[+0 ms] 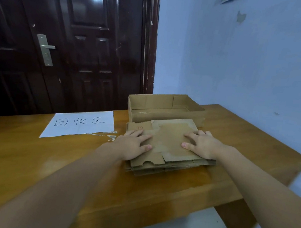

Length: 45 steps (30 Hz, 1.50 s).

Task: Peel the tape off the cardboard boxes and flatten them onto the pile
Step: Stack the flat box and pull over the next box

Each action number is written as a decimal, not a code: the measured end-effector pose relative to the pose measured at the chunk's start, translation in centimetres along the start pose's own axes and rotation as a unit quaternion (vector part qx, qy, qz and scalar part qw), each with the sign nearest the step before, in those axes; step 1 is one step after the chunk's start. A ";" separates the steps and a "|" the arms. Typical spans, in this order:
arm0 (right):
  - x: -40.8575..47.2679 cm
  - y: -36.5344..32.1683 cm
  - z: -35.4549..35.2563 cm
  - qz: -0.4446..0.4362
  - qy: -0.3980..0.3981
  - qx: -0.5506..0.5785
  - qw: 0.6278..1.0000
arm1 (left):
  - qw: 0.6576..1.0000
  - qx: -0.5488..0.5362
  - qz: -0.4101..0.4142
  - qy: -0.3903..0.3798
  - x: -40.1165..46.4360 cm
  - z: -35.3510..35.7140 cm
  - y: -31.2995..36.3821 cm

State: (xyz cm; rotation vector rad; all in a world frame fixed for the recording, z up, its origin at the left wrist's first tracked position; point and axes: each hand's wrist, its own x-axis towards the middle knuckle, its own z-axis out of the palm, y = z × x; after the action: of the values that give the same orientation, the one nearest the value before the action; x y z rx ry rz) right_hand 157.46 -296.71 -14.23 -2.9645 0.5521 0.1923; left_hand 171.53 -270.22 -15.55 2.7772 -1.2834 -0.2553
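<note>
The pile (168,152) of flattened boxes lies on the counter (49,159), long axis running left-right. My left hand (133,145) and right hand (201,143) press it with flat fingers.

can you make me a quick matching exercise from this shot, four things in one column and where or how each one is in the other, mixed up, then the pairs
Things
1. open cardboard box
2. flattened cardboard pile
3. paper sign
4. door handle

Places or states
A. pressed flat under the left hand and the right hand
B. lying on the table, left of the pile
C. standing just behind the pile
D. on the dark door

Pairs: 1-C, 2-A, 3-B, 4-D
</note>
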 end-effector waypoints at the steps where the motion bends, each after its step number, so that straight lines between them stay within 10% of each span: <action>1: 0.0 -0.1 -0.1 0.001 -0.007 -0.016 1.000 | 1.000 0.005 0.001 -0.005 -0.1 -0.1 0.1; 16: -1.9 -10.7 -6.1 -0.155 0.081 -0.011 0.985 | 0.987 -0.069 0.028 0.140 -6.7 -6.5 -2.2; 45: 13.6 -70.3 -4.5 -0.484 0.082 0.044 0.870 | 0.920 0.104 -0.335 0.175 -28.3 -12.5 -46.9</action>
State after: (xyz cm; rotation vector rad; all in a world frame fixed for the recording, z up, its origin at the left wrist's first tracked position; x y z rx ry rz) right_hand 196.14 -237.00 -5.12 -2.7696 -0.9044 -0.1810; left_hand 190.87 -218.33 -6.11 3.1422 -0.2647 0.3589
